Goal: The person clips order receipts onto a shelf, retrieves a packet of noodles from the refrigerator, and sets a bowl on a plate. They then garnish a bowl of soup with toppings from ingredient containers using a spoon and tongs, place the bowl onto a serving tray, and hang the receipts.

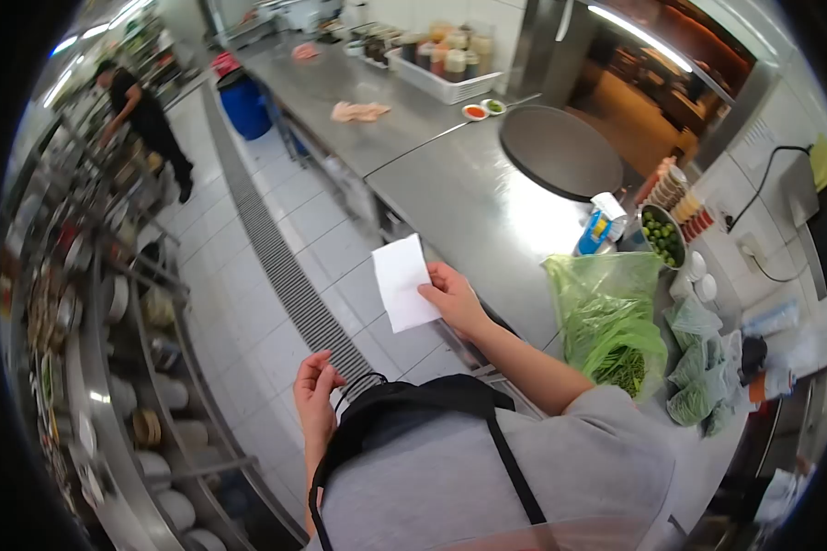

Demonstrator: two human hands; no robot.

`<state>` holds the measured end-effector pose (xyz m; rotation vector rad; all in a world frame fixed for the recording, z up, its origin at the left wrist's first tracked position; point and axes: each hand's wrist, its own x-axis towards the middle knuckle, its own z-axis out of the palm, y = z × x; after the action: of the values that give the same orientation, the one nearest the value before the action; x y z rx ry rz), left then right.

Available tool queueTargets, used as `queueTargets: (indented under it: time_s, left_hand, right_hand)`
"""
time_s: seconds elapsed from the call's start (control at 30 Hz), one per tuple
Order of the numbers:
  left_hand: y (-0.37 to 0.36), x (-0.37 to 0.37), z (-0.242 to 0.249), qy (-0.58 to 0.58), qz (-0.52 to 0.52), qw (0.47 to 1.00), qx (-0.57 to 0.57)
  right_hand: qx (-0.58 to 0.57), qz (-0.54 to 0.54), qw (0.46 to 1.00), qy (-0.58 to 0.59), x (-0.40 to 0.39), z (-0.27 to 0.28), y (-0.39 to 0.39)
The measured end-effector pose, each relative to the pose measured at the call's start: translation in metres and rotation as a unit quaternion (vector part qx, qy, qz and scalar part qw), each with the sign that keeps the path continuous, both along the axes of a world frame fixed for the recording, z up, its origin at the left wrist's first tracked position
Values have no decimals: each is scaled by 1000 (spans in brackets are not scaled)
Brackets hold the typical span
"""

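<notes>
My right hand [450,298] pinches a white paper slip [402,280] by its right edge, thumb on top, in front of my body. The slip is held over the tiled floor beside the steel counter, and its visible side looks blank. Lower and to the left, my left hand [317,395] hangs in the air by my black apron [404,404]. Its fingers are loosely bent and somewhat apart, with nothing seen in them.
On the steel counter [459,216] lie a round dark tray [560,151], a green plastic bag of greens [606,321], a bowl of small green limes [662,236] and a white basket of bottles [446,84]. Shelves [193,432] stand left; a person [142,119] works beyond.
</notes>
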<state>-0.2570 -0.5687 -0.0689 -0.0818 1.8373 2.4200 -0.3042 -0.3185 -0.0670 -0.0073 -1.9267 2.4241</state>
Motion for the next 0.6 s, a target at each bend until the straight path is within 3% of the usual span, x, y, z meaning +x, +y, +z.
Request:
queueTargets:
  time_s: [0.1, 0.2, 0.23, 0.27, 0.3, 0.33, 0.47, 0.57, 0.6]
  left_hand:
    - [44, -49, 0, -14, -124, 992, -11]
    - [69, -87, -4, -15, -223, 975, -22]
    - [76, -102, -6, -11, -269, 963, -27]
    - [79, -116, -8, -5, -296, 955, -35]
    - [81, -132, -8, 2, -299, 954, -30]
    - [81, -145, -8, 7, -302, 953, -32]
    - [61, -206, -18, -1, -269, 963, -26]
    - [26, -266, -26, -12, -216, 975, -44]
    - [15, -288, -28, -13, -189, 980, -61]
  right_hand:
    - [-41, -96, 994, -20, -5, -13, 40]
    - [117, -162, 979, -38, -17, -20, 74]
    - [120, -167, 978, -33, -28, -16, 86]
    - [281, -208, 937, 20, -43, -9, 97]
    - [434, -243, 865, 72, -61, -2, 108]
    - [415, -248, 869, 103, -86, 5, 120]
    - [526, -312, 778, 145, -219, 42, 167]
    - [522, -385, 738, 189, -335, 69, 196]
    - [506, -401, 746, 163, -370, 75, 204]
